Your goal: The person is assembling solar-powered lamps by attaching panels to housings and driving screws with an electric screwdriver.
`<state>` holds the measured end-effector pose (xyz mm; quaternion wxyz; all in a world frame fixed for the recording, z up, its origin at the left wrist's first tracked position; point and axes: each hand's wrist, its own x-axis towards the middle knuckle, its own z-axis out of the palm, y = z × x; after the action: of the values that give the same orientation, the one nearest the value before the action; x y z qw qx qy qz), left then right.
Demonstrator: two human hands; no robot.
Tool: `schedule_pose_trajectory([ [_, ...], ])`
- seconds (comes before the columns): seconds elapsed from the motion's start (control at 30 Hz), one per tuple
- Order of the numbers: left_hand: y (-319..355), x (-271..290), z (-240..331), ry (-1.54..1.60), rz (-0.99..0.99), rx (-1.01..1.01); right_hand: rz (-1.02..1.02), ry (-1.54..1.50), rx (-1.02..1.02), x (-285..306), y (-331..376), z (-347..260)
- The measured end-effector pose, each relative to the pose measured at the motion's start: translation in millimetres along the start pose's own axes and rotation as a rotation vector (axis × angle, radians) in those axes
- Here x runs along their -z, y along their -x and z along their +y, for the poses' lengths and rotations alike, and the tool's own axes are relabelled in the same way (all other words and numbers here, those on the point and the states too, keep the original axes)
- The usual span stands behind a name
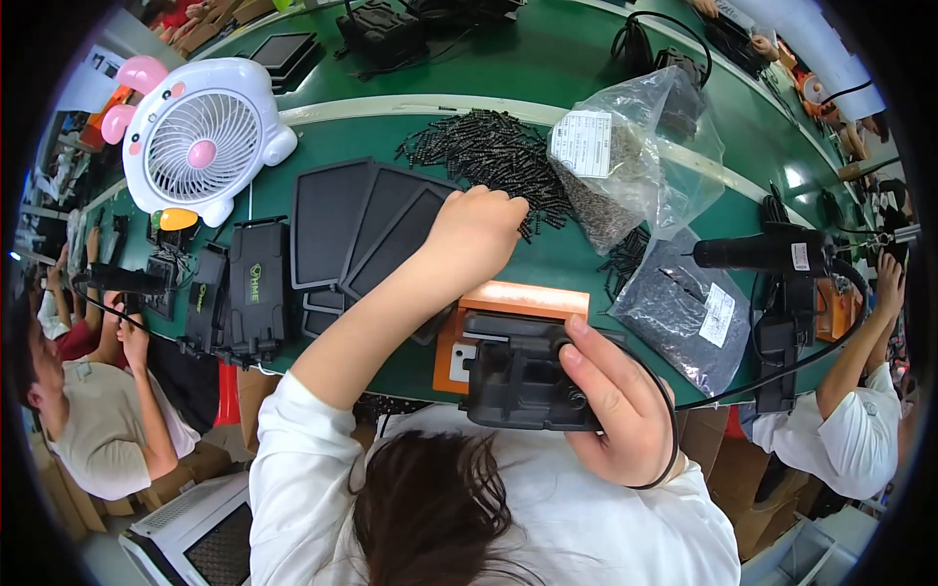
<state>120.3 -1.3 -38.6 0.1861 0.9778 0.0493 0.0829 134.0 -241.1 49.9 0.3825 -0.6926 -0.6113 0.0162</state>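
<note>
My left hand (477,234) is at the near edge of a pile of small black ribbed pins (489,146), fingers curled down. What they pinch, if anything, is hidden. In my right hand (625,410) is a black plastic housing (523,376), gripped at its right end with the fingers over the top. A black cord (674,430) loops round this hand. Behind and partly under the housing lies an orange fixture (528,296). Flat black panels (327,225) lie overlapped beside my left forearm.
A white fan (200,151) and black cases (259,283) stand at left. Right of the pile are an open clear bag of small parts (601,186), a sealed bag (684,308) and a black power screwdriver (752,254) with its cable. People work on both sides.
</note>
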Motion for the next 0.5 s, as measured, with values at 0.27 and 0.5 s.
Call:
schedule_pose_trajectory([
  [0.27,-21,-36,-11,-0.109,-0.084,0.096,-0.019,-0.104,0.053,4,-1,12],
  [0.5,-17,-50,-21,-0.010,-0.004,0.089,-0.045,-0.183,0.053,0,9,15],
])
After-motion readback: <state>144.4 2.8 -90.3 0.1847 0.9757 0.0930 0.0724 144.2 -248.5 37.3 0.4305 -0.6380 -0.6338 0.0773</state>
